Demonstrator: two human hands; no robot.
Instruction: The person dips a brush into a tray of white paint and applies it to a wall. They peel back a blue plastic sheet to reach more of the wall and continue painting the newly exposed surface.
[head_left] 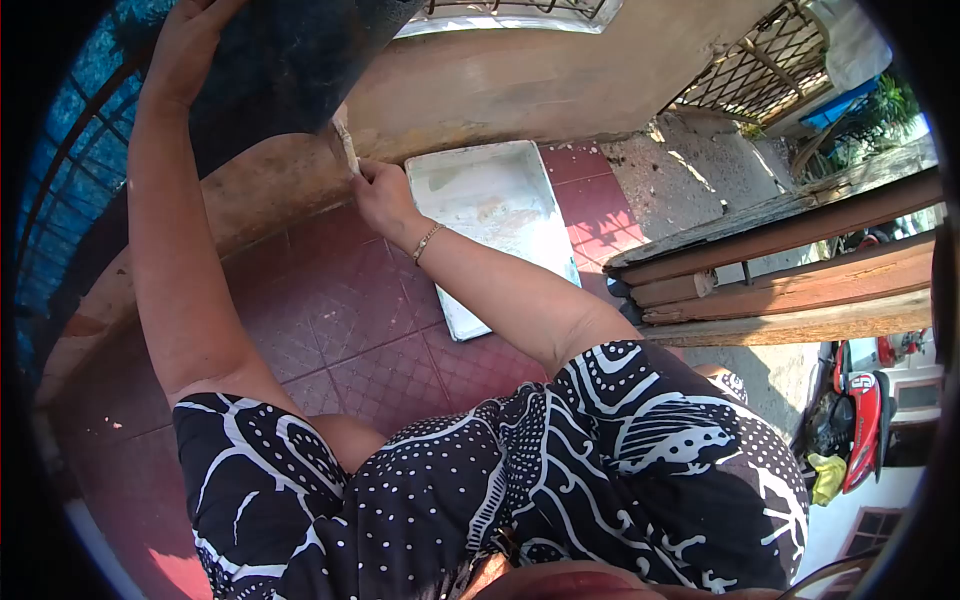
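Observation:
My left hand is raised at the top left, against a dark, flat panel; the frame's top edge cuts off its fingers, so its grip does not show. With my right hand, fingers closed, I hold a thin, pale, stick-like thing upright near the panel's lower corner. What kind of tool it is, I cannot make out. Just right of that hand a shallow white tray, smeared and stained inside, lies on the red tiled floor. My right forearm passes over part of the tray.
A low stained wall runs behind the tray. Blue mesh with dark bars stands at the far left. Weathered wooden beams jut in from the right, with a red motorcycle beyond. A metal lattice stands at the upper right.

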